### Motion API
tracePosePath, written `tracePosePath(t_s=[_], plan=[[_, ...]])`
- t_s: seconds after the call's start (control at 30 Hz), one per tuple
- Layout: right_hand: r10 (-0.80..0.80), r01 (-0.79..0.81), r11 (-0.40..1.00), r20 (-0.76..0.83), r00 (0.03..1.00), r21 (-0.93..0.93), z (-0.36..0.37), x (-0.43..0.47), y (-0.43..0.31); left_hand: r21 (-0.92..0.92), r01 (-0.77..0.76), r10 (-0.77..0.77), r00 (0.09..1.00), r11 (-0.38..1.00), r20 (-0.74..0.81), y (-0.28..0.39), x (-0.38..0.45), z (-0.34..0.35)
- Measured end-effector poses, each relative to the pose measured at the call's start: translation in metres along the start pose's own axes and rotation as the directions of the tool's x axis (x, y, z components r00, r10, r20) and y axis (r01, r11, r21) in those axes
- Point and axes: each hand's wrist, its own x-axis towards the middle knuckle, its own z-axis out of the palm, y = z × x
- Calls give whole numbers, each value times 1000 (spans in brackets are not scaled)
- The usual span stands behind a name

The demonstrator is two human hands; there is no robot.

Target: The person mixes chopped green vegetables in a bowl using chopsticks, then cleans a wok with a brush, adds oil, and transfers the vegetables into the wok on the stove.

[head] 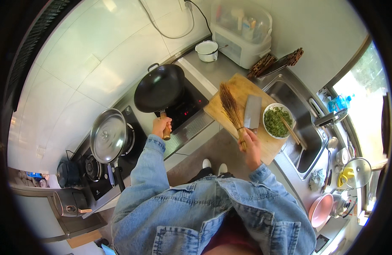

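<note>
My left hand (161, 125) grips the wooden handle of a black wok (160, 87), which is tilted above an induction cooktop (180, 106) with red lights showing. A wok brush of bundled twigs (231, 103) is held by its tied end in my right hand (251, 146), over a wooden cutting board (213, 108). A cleaver (253, 110) lies on the board beside the brush, its handle partly hidden by my right hand. Near the board's right side stands a white bowl of chopped greens (277, 122), with wooden chopsticks (290, 130) resting in it.
Left of me, a lidded pan (108, 135) sits on a gas stove (98, 188), next to an air fryer (70, 202). A steel sink (285, 86) lies to the right. At the back are a white enamel pot (207, 52) and a plastic storage box (239, 41).
</note>
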Motion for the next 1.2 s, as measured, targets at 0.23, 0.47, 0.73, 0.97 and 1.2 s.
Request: tracePosePath(t_s=[0.23, 0.47, 0.73, 0.97, 1.2], plan=[[59, -59, 997, -10, 998, -53, 22, 26, 2, 40, -36, 38, 998, 999, -47, -10, 31, 1], [81, -82, 996, -21, 996, -43, 47, 46, 9, 83, -6, 11, 999, 997, -51, -29, 43, 3], [243, -271, 952, 184, 953, 146, 52, 44, 31, 88, -75, 69, 995, 993, 73, -59, 60, -12], [103, -69, 983, 203, 974, -168, 3, 40, 28, 721, -381, 715, 662, 579, -225, -43, 1, 14], [-114, -108, 465, -181, 977, -879, -115, 14, 35, 177, 143, -208, 874, 974, 440, -148, -37, 131]])
